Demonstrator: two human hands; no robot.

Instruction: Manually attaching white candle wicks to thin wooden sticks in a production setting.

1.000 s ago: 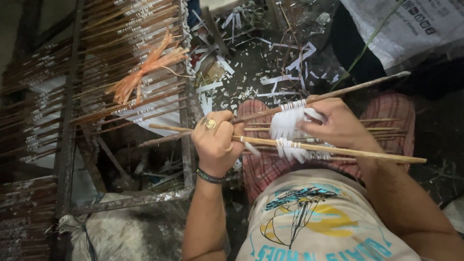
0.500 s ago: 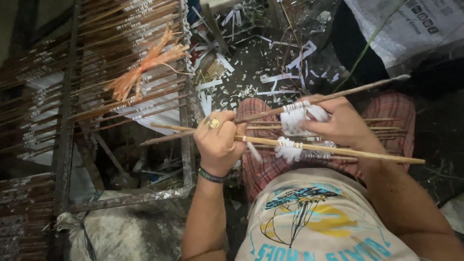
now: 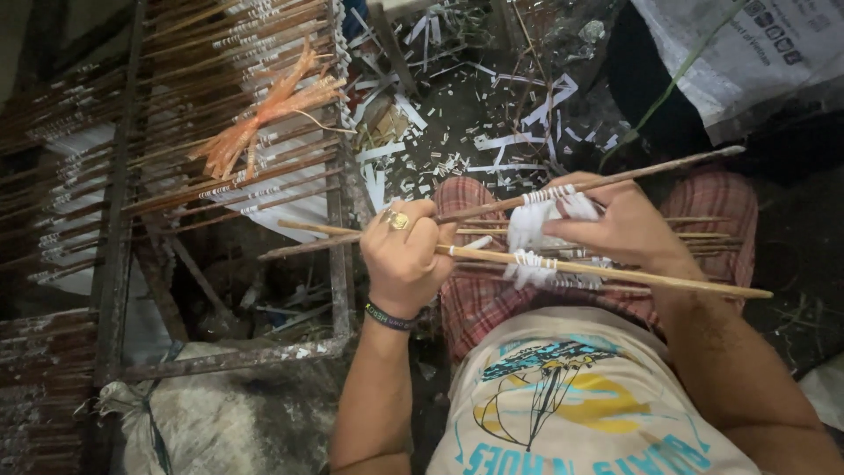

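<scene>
Compared with the frame half a second earlier, little had moved: the right hand (image 3: 615, 224) had shifted slightly over the white paper strips (image 3: 532, 230), and the wrapped fringe on the lower stick looked a touch tighter, while the left hand (image 3: 406, 255) kept the same grip.

The left hand, at the centre of the frame and wearing a gold ring (image 3: 398, 221) and a dark wristband (image 3: 389, 317), was closed in a fist around the thin bamboo sticks (image 3: 633, 273). The right hand, right of centre, lay curled over the paper, fingers pinching the strips against the upper stick (image 3: 615, 180); how tightly it gripped could not be told. The sticks ran across the middle of the frame from lower left of centre to the right edge, passing through both hands, with the paper wrapped between them, just right of the left fist and under the right fingers.

Below lay a checked cloth (image 3: 492, 303) over the lap. At upper left stood a metal rack (image 3: 338, 211) loaded with finished sticks, with an orange bundle of fibre (image 3: 264, 119) on it. Paper scraps (image 3: 492, 145) littered the floor at top centre.
</scene>
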